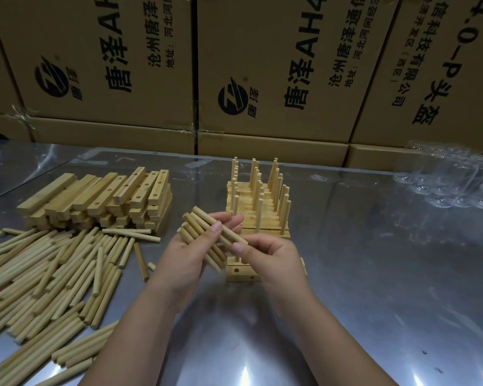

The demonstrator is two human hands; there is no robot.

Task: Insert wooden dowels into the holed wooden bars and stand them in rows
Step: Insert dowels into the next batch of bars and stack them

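At the centre of the frame the left hand (pixel 187 257) is curled closed around a small bundle of pale round wooden dowels (pixel 200 240), held slanted like a ready supply so that one can be drawn off at a time. The right hand (pixel 273 260) pinches the lower end of the topmost dowel (pixel 221 228) between thumb and forefinger, apparently to slide it free of the bundle. Just below the hands, partly hidden by them, a pale rectangular holed wooden bar (pixel 239 273) lies on the shiny metal table (pixel 374 274), with one dowel seemingly already upright in it; it sits there, I judge, so the next dowel has only a short way down to an open hole. Behind it, toward the upper middle, the finished bars with standing dowels (pixel 258 199) are packed close in rows, out of the way of the working spot. At the left of the frame lie a stack of unfilled holed wooden bars (pixel 101 199) and, lower, a loose spread of spare dowels (pixel 53 277), within easy reach of the left hand. Brown printed cardboard boxes (pixel 276 65) wall off the back.
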